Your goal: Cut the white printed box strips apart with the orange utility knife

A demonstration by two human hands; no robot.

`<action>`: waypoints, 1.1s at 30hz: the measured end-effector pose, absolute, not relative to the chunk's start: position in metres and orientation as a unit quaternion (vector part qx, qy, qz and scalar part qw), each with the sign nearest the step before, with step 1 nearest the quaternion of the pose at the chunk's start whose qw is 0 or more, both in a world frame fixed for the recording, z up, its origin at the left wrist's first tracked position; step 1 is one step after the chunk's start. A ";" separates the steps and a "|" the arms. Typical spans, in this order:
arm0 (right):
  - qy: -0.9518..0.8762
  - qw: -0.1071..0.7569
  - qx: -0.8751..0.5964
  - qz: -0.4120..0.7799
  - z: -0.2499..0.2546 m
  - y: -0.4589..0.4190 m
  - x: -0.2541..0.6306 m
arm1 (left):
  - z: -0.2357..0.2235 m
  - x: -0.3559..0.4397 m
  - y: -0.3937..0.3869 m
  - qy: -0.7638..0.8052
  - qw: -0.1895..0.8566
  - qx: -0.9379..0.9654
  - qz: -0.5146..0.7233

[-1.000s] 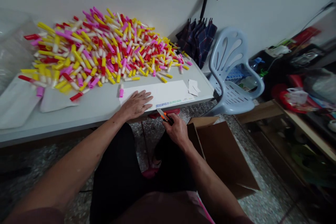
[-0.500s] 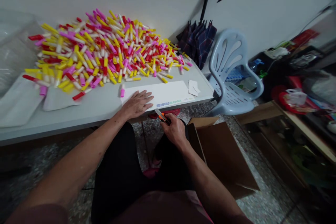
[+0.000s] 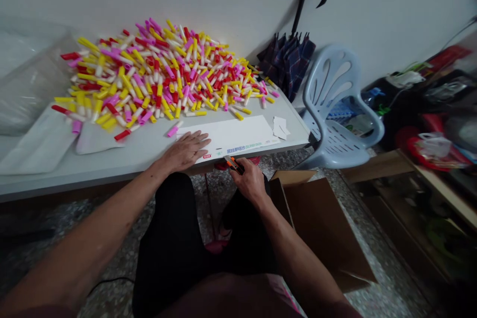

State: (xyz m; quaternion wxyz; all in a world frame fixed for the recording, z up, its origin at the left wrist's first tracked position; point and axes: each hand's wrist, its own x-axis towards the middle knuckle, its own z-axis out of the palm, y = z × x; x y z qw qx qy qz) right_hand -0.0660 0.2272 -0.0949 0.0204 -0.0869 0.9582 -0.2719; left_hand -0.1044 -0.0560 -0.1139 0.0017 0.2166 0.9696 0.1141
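Note:
My left hand (image 3: 184, 151) lies flat on a long white printed card strip (image 3: 233, 136) at the front edge of a grey table (image 3: 126, 159). A pink plastic marker-like tube (image 3: 172, 131) lies just beyond its fingertips. Below the table edge, my right hand (image 3: 251, 181) grips an orange utility knife (image 3: 233, 164), its tip pointing toward the strip. Behind them, a large heap of yellow, pink, red and white plastic tubes (image 3: 156, 77) covers the far left of the table.
Small white paper scraps (image 3: 280, 127) lie at the strip's right end. A pale blue plastic chair (image 3: 335, 109) and a folded plaid umbrella (image 3: 292, 67) stand to the right. An open cardboard box (image 3: 320, 223) sits on the floor beside my right knee. Clear plastic sheeting (image 3: 30, 74) lies far left.
The pink tube has tipped from pointing toward me to lying diagonally. My left hand has shifted slightly left on the strip. The whole view has shifted a little.

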 end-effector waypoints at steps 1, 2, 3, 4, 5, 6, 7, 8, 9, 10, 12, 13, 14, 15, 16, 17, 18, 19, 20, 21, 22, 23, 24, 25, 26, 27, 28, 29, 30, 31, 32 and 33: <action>0.958 0.020 -0.089 -0.270 -0.095 0.226 -0.066 | -0.114 -0.105 -0.055 0.969 0.003 0.217 0.115; 0.958 0.018 -0.090 -0.271 -0.095 0.225 -0.065 | -0.114 -0.105 -0.055 0.969 0.003 0.217 0.115; 0.957 0.017 -0.091 -0.273 -0.096 0.225 -0.063 | -0.114 -0.105 -0.055 0.969 0.002 0.217 0.115; 0.956 0.015 -0.092 -0.279 -0.098 0.226 -0.059 | -0.113 -0.105 -0.055 0.970 0.001 0.215 0.115; 0.953 0.014 -0.095 -0.287 -0.100 0.226 -0.055 | -0.113 -0.105 -0.055 0.970 0.001 0.213 0.116; 0.949 0.013 -0.098 -0.298 -0.103 0.227 -0.051 | -0.112 -0.105 -0.055 0.970 0.002 0.211 0.116; 0.946 0.014 -0.100 -0.308 -0.105 0.228 -0.047 | -0.111 -0.105 -0.055 0.971 0.004 0.210 0.117; 0.944 0.015 -0.099 -0.314 -0.107 0.229 -0.044 | -0.110 -0.104 -0.055 0.971 0.007 0.210 0.117; 0.944 0.017 -0.097 -0.315 -0.108 0.229 -0.043 | -0.109 -0.104 -0.055 0.971 0.010 0.210 0.117; 0.946 0.020 -0.094 -0.310 -0.107 0.228 -0.043 | -0.109 -0.104 -0.054 0.971 0.013 0.210 0.116; 0.952 0.025 -0.089 -0.291 -0.105 0.224 -0.047 | -0.107 -0.103 -0.054 0.971 0.019 0.209 0.114; 0.955 0.027 -0.088 -0.283 -0.102 0.221 -0.049 | -0.107 -0.103 -0.054 0.971 0.020 0.208 0.114; 0.956 0.029 -0.087 -0.278 -0.100 0.218 -0.051 | -0.107 -0.103 -0.054 0.971 0.019 0.209 0.114; 0.957 0.031 -0.086 -0.274 -0.098 0.215 -0.053 | -0.108 -0.103 -0.054 0.971 0.017 0.210 0.114; 0.958 0.031 -0.085 -0.272 -0.097 0.212 -0.052 | -0.108 -0.103 -0.054 0.971 0.014 0.211 0.114; 0.958 0.031 -0.086 -0.271 -0.096 0.210 -0.050 | -0.108 -0.103 -0.054 0.971 0.011 0.212 0.113; 0.958 0.030 -0.088 -0.273 -0.096 0.209 -0.047 | -0.109 -0.103 -0.054 0.971 0.009 0.213 0.113; 0.956 0.029 -0.092 -0.277 -0.097 0.209 -0.043 | -0.109 -0.103 -0.054 0.971 0.009 0.213 0.112; 0.954 0.029 -0.096 -0.283 -0.098 0.210 -0.039 | -0.109 -0.103 -0.054 0.971 0.010 0.213 0.110; 0.952 0.031 -0.100 -0.289 -0.099 0.211 -0.035 | -0.108 -0.103 -0.054 0.971 0.013 0.213 0.109; 0.950 0.034 -0.101 -0.293 -0.099 0.212 -0.033 | -0.108 -0.103 -0.054 0.971 0.016 0.212 0.109; 0.950 0.039 -0.101 -0.292 -0.099 0.212 -0.032 | -0.108 -0.103 -0.054 0.971 0.018 0.212 0.108; 0.952 0.042 -0.099 -0.287 -0.099 0.212 -0.032 | -0.107 -0.103 -0.054 0.971 0.020 0.211 0.108; 0.954 0.044 -0.097 -0.279 -0.097 0.210 -0.034 | -0.107 -0.104 -0.054 0.971 0.022 0.211 0.108; 0.957 0.045 -0.097 -0.270 -0.096 0.208 -0.037 | -0.107 -0.104 -0.053 0.971 0.022 0.210 0.109; 0.959 0.046 -0.097 -0.263 -0.094 0.204 -0.041 | -0.107 -0.104 -0.053 0.971 0.022 0.209 0.111; 0.960 0.047 -0.098 -0.258 -0.092 0.201 -0.044 | -0.107 -0.104 -0.053 0.971 0.021 0.209 0.113; 0.960 0.048 -0.100 -0.257 -0.090 0.198 -0.045 | -0.106 -0.104 -0.053 0.971 0.020 0.208 0.115; 0.960 0.048 -0.101 -0.258 -0.089 0.195 -0.046 | -0.106 -0.104 -0.053 0.971 0.019 0.208 0.117; 0.959 0.048 -0.103 -0.261 -0.089 0.194 -0.044 | -0.106 -0.104 -0.053 0.971 0.019 0.207 0.117; 0.957 0.047 -0.107 -0.266 -0.089 0.193 -0.041 | -0.106 -0.104 -0.053 0.971 0.020 0.206 0.117; 0.955 0.047 -0.111 -0.272 -0.091 0.193 -0.037 | -0.106 -0.104 -0.053 0.971 0.021 0.206 0.118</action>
